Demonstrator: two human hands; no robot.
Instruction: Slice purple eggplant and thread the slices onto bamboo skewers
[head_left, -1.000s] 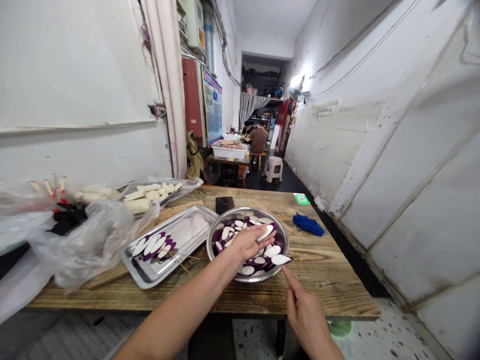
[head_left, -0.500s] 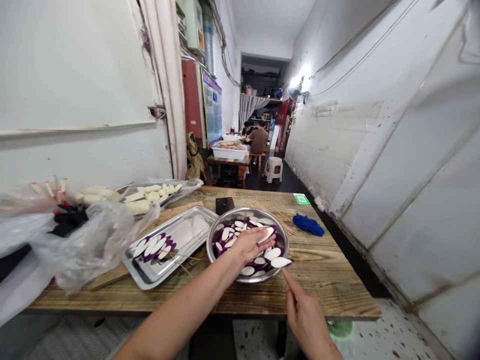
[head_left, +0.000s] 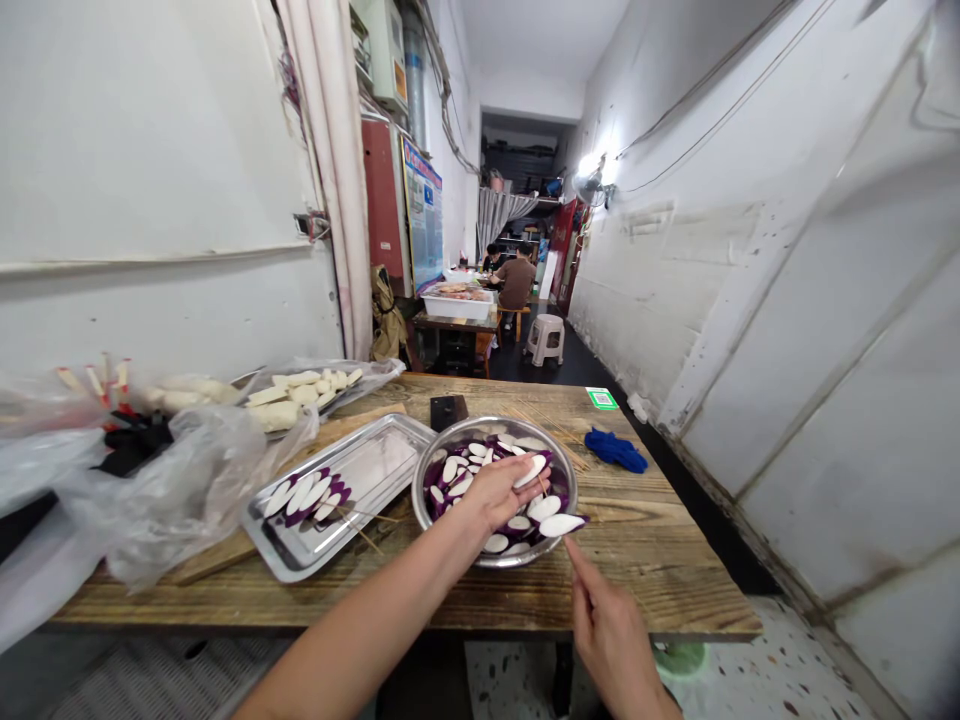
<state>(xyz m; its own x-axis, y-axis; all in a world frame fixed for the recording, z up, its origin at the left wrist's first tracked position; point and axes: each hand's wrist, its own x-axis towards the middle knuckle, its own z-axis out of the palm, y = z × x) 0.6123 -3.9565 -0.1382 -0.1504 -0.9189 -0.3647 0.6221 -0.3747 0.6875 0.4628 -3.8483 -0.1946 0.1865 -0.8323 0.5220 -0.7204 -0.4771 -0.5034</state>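
My left hand (head_left: 496, 495) is over a steel bowl (head_left: 421, 500), its fingers closed on a white, purple-edged eggplant slice (head_left: 531, 471). In my right hand (head_left: 613, 612), low at the bowl's near right side, the fingers close around a thin skewer, mostly hidden. Eggplant slices on it, the nearest a long pointed slice (head_left: 561, 525), reach over the bowl rim just ahead of my right index fingertip. More cut eggplant (head_left: 451, 468) fills the bowl. To the left, a metal tray (head_left: 390, 450) carries skewered eggplant slices (head_left: 309, 494), their sticks poking toward the bowl.
Loose bamboo skewers (head_left: 574, 450) and a blue cloth or glove (head_left: 615, 450) lie behind and right of the bowl. Clear plastic bags (head_left: 195, 500) and pale cut pieces (head_left: 300, 388) crowd the left. Farther back are a stool (head_left: 545, 340) and seated people (head_left: 517, 280).
Hardly anything differs. Both hands keep their place and grip; the view has shifted very slightly.
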